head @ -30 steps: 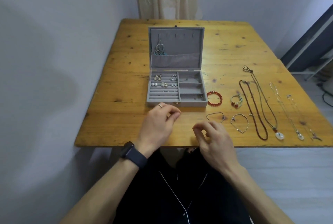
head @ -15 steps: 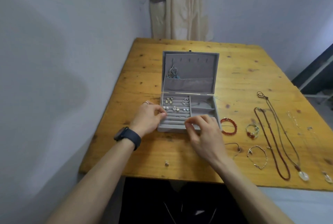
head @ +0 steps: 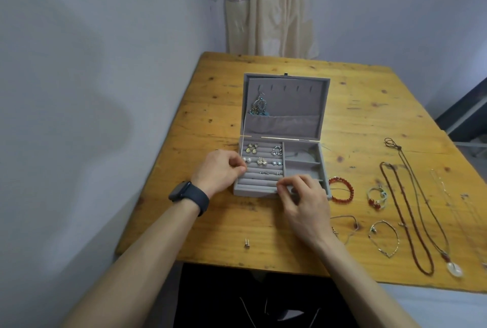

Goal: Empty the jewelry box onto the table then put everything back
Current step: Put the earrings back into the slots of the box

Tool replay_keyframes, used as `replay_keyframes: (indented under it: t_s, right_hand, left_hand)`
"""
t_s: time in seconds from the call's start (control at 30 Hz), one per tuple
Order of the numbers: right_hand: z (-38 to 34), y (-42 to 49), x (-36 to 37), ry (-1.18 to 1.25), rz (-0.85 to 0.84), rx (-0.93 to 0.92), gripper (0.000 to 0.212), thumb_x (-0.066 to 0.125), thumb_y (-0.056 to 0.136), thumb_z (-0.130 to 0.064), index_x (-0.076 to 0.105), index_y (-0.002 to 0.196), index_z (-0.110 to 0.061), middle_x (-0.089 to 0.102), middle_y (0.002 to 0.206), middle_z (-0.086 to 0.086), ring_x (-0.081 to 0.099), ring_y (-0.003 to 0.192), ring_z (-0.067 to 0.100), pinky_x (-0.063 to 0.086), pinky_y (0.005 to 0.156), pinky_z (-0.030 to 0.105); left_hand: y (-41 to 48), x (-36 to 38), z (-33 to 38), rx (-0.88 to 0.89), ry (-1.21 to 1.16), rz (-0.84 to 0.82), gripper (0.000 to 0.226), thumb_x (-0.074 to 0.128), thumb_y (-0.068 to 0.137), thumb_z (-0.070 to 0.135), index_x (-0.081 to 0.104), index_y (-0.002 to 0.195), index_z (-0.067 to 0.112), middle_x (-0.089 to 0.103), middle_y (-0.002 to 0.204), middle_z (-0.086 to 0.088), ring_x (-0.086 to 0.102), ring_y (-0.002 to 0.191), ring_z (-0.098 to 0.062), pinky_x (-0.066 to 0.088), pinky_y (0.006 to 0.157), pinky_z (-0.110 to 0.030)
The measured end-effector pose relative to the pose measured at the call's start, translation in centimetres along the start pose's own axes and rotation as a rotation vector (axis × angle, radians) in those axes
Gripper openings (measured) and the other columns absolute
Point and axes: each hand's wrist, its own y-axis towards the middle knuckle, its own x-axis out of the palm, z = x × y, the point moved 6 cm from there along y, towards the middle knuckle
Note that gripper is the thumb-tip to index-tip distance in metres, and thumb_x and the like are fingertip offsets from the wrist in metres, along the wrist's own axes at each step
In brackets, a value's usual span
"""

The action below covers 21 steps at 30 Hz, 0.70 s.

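The emptying looks about half done. The jewelry box stands open on the table. Necklaces and bracelets lie spread to the right of the box, and one small stud lies in front of it, near the table's front edge. Pairs of earrings sit in the box's left rows and a hanging earring is on its lid. Nothing looks put back yet.

The left hand is at the box's left side and the right hand at its front. Both have curled, pinched fingertips, but I cannot tell whether they hold anything. There is room left of and behind the box, though a wall runs close on the left.
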Motion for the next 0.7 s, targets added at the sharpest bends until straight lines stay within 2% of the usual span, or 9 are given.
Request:
replay_keyframes:
  t_s: [0.17,0.27,0.4,0.5,0.57,0.7]
  right_hand:
    - [0.0,-0.1,0.0,0.002,-0.014,-0.002,0.002,0.071,0.091,-0.025,0.071,0.091,-0.023,0.063,0.092,-0.008,0.059,0.083,0.014,0.051,0.073,0.045]
    - [-0.1,0.0,-0.1,0.016,-0.034,0.014,0.002,0.07,0.091,-0.025,0.072,0.092,-0.023,0.063,0.092,-0.009,0.06,0.084,0.015,0.052,0.074,0.047]
    - [-0.7,0.7,0.0,0.018,-0.058,0.032,0.004,0.07,0.09,-0.029,0.073,0.091,-0.026,0.062,0.091,-0.012,0.058,0.086,0.014,0.051,0.077,0.041]
    - [-2.0,2.3,0.7,-0.033,-0.072,-0.008,0.006,0.068,0.091,-0.034,0.072,0.092,-0.03,0.06,0.091,-0.013,0.052,0.09,0.012,0.043,0.073,0.029]
    - [-2.8,3.6,1.8,-0.095,-0.108,-0.025,0.01,0.065,0.093,-0.038,0.072,0.095,-0.032,0.06,0.092,-0.011,0.048,0.092,0.012,0.039,0.073,0.029]
    - [-3.3,5.4,3.9,-0.212,-0.223,-0.02,0.016,0.058,0.096,-0.043,0.07,0.099,-0.034,0.056,0.095,-0.01,0.043,0.092,0.013,0.041,0.075,0.033]
  left_hand:
    - [0.2,-0.1,-0.4,-0.072,-0.095,0.021,0.017,0.08,0.079,0.029,0.062,0.08,0.031,0.066,0.087,0.014,0.062,0.083,-0.007,0.049,0.07,-0.028]
    - [0.5,0.2,-0.5,-0.11,-0.133,0.013,0.018,0.081,0.076,0.025,0.063,0.076,0.027,0.068,0.083,0.012,0.062,0.079,-0.007,0.045,0.062,-0.025]
    - [0.5,0.5,-1.2,-0.142,-0.222,0.023,0.015,0.081,0.074,0.024,0.066,0.077,0.026,0.069,0.083,0.012,0.063,0.081,-0.006,0.043,0.061,-0.022]
    - [0.1,0.8,-1.8,-0.096,-0.286,0.03,0.013,0.078,0.08,0.031,0.066,0.084,0.027,0.068,0.089,0.012,0.061,0.084,-0.004,0.042,0.064,-0.022]
    - [-0.4,0.8,-2.3,-0.063,-0.322,0.052,0.012,0.075,0.084,0.035,0.065,0.087,0.029,0.068,0.091,0.014,0.061,0.087,0.0,0.043,0.067,-0.021]
    - [-1.6,0.9,-3.1,0.013,-0.37,0.114,0.007,0.068,0.09,0.035,0.065,0.096,0.036,0.068,0.095,0.021,0.06,0.09,0.012,0.044,0.069,-0.011]
